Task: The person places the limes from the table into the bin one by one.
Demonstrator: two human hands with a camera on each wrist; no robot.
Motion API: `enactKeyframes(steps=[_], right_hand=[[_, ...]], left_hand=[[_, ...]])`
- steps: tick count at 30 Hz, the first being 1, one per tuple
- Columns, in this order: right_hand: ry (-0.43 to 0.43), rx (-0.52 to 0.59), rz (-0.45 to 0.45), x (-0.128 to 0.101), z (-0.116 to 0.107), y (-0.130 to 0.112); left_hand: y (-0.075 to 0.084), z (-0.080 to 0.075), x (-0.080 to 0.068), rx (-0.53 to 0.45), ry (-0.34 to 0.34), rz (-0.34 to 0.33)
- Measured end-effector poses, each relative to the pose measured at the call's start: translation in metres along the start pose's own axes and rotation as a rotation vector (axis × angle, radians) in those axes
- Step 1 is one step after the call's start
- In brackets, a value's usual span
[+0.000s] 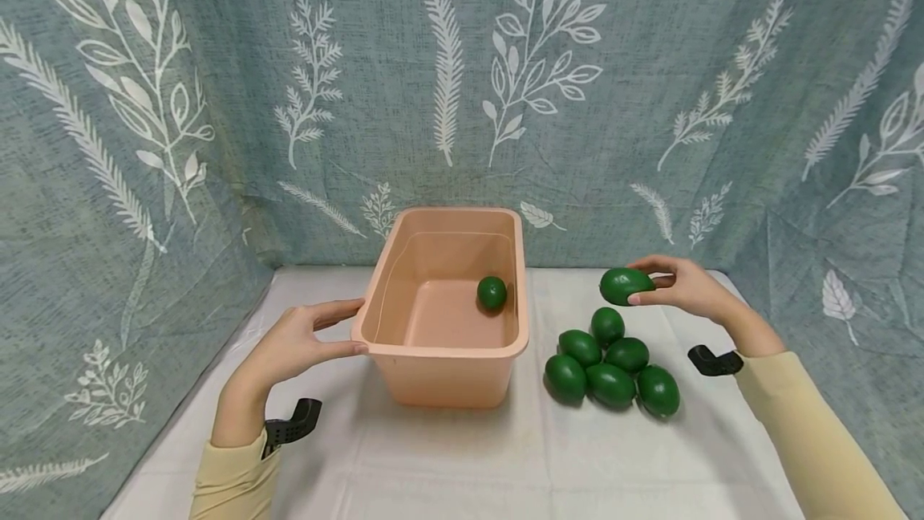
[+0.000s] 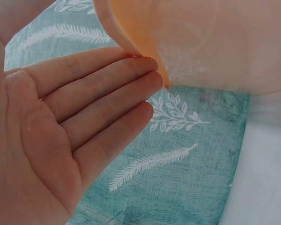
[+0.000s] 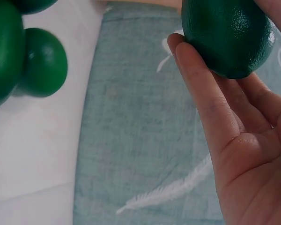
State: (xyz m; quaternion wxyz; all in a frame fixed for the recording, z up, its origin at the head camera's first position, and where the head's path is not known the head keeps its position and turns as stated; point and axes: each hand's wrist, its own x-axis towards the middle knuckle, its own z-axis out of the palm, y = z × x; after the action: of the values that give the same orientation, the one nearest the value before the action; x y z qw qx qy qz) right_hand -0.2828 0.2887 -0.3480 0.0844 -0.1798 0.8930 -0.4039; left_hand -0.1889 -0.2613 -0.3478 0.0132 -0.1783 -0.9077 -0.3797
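Note:
My left hand (image 1: pixel 301 339) touches the left side of a peach plastic bin (image 1: pixel 447 379), its fingertips and thumb set apart at the rim near the front corner. In the left wrist view the fingers (image 2: pixel 107 101) lie nearly straight against the bin's outer side. One dark green avocado (image 1: pixel 492 294) lies inside, toward the right wall. To the right, my right hand (image 1: pixel 686 287) holds another avocado (image 1: pixel 625 286) between thumb and fingers, raised over the table. Its glossy, bumpy skin shows in the right wrist view. Several more avocados (image 1: pixel 610 385) lie grouped below that hand.
A white cloth (image 1: pixel 447 464) covers the table. Blue-green fabric (image 1: pixel 375 103) with white leaf prints hangs behind and along both sides. Each wrist carries a black camera mount, the left one (image 1: pixel 294 422) in front of the sleeve.

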Motion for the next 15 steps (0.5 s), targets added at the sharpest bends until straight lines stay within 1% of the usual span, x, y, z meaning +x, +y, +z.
enactKeyframes(steps=[15], right_hand=[[-0.027, -0.031, -0.042, 0.022, 0.003, -0.035]], left_hand=[[0.000, 0.001, 0.000, 0.000, 0.004, -0.002]])
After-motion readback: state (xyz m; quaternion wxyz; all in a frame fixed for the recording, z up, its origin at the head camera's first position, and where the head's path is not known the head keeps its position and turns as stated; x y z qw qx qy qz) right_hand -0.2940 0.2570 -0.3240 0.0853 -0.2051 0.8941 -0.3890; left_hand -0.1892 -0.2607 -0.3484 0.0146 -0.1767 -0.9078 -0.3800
